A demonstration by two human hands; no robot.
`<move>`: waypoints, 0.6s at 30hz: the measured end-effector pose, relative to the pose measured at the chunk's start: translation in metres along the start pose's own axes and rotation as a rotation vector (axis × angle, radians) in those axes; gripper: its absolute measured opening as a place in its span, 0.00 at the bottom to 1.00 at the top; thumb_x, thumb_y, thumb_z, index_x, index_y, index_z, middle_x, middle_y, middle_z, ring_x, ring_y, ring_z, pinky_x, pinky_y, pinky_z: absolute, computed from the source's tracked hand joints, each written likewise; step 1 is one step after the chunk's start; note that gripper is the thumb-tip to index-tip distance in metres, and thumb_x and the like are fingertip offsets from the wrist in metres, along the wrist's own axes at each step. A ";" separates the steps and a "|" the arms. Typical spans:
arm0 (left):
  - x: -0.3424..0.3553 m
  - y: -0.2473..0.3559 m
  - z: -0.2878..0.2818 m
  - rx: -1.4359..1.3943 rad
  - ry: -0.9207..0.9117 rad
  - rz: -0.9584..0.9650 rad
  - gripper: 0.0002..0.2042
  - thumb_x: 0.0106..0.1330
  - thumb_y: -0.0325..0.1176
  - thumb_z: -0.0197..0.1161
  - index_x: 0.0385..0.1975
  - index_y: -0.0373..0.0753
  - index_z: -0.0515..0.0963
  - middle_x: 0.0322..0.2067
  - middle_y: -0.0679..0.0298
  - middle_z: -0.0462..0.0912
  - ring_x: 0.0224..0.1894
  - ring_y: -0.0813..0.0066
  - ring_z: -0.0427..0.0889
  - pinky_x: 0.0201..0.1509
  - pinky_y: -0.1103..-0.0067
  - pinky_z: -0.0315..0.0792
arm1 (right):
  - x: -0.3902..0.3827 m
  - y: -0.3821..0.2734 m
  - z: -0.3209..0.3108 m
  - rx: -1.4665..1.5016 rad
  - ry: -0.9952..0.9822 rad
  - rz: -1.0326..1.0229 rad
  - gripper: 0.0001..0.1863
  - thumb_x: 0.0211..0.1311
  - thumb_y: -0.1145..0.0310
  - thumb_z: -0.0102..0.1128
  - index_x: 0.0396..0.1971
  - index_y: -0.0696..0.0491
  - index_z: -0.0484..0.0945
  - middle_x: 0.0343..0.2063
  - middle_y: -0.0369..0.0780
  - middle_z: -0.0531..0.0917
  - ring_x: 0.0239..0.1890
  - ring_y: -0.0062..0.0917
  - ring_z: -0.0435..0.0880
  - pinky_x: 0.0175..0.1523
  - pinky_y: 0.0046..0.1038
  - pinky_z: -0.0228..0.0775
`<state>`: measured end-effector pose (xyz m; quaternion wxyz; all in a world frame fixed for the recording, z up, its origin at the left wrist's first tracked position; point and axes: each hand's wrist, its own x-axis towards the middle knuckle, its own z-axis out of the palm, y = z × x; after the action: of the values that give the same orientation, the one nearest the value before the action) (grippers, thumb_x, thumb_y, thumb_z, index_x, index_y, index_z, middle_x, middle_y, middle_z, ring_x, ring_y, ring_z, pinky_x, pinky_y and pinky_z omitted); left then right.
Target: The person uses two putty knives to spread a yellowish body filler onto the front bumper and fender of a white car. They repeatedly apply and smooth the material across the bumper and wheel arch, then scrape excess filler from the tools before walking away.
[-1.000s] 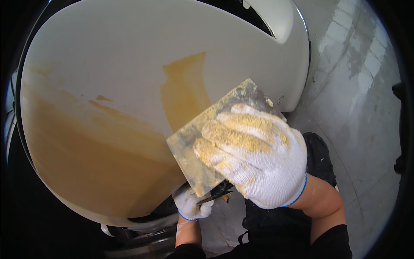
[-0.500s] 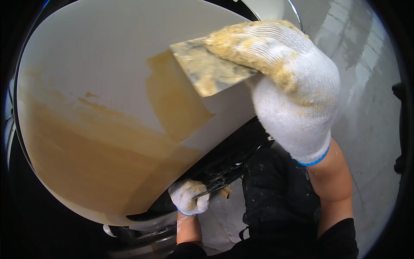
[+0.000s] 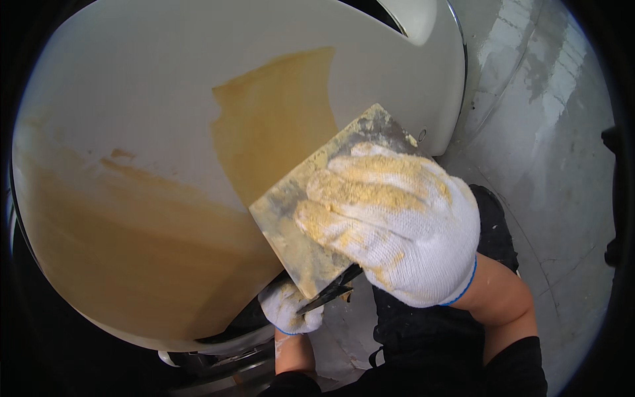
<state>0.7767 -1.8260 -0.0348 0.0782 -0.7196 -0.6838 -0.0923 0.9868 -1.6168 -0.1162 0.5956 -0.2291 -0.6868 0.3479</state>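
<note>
A white knit glove crusted with yellow putty covers my right hand [image 3: 390, 218]. Its fingers press flat over a square metal putty spreader [image 3: 284, 231], which is smeared with putty. The spreader lies above the lower right edge of a pale, curved vehicle panel [image 3: 152, 59]; whether it touches is unclear. A fresh patch of yellow-brown putty [image 3: 278, 106] spreads over the panel beside it. Below, my gloved left hand [image 3: 289, 308] is closed around a dark, thin-edged plate [image 3: 331, 298], mostly hidden behind the spreader.
A wider, smoother band of tan putty [image 3: 145, 258] covers the panel's near left part. Grey floor [image 3: 522, 152] runs along the right side. My dark trousers [image 3: 423, 337] are under my right arm. Another white body part [image 3: 423, 20] curves at the far right.
My right hand has swept the spreader down and toward me, turning it. The putty patch now shows wider to the right. My left hand has hardly moved.
</note>
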 end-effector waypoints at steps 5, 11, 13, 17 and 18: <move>0.011 0.006 0.004 0.011 0.085 0.118 0.06 0.63 0.39 0.71 0.29 0.45 0.83 0.25 0.61 0.87 0.26 0.61 0.87 0.37 0.69 0.81 | -0.016 0.001 0.002 -0.013 -0.015 -0.013 0.22 0.52 0.68 0.65 0.48 0.42 0.92 0.51 0.35 0.91 0.55 0.32 0.89 0.62 0.40 0.81; 0.010 0.002 0.009 -0.100 0.122 0.148 0.07 0.61 0.33 0.71 0.28 0.42 0.79 0.22 0.62 0.85 0.22 0.66 0.85 0.30 0.74 0.80 | -0.015 0.024 -0.028 -0.036 0.039 -0.040 0.17 0.60 0.72 0.66 0.49 0.47 0.89 0.48 0.35 0.90 0.52 0.29 0.88 0.60 0.34 0.81; 0.005 -0.004 0.011 -0.149 0.136 0.141 0.07 0.61 0.33 0.71 0.28 0.42 0.78 0.22 0.62 0.85 0.21 0.66 0.84 0.29 0.75 0.79 | -0.020 0.043 -0.042 0.207 0.363 0.316 0.15 0.66 0.72 0.65 0.52 0.53 0.86 0.47 0.36 0.89 0.50 0.26 0.88 0.59 0.31 0.80; -0.006 -0.015 0.015 -0.164 0.156 0.157 0.10 0.66 0.38 0.67 0.29 0.39 0.78 0.20 0.62 0.82 0.20 0.68 0.81 0.27 0.76 0.77 | -0.055 0.078 -0.053 0.572 0.796 0.623 0.16 0.73 0.75 0.65 0.57 0.61 0.81 0.46 0.39 0.89 0.46 0.21 0.87 0.57 0.25 0.79; -0.007 -0.017 0.016 -0.155 0.155 0.160 0.12 0.68 0.40 0.66 0.30 0.37 0.78 0.19 0.61 0.80 0.20 0.69 0.80 0.27 0.77 0.76 | -0.069 0.085 -0.050 0.662 0.842 0.612 0.17 0.71 0.77 0.66 0.57 0.62 0.80 0.46 0.39 0.89 0.46 0.21 0.87 0.57 0.25 0.79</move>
<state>0.7602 -1.8277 -0.0519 0.0818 -0.7665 -0.6068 -0.1936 1.0397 -1.6011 -0.2233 0.7284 -0.3365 -0.1514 0.5773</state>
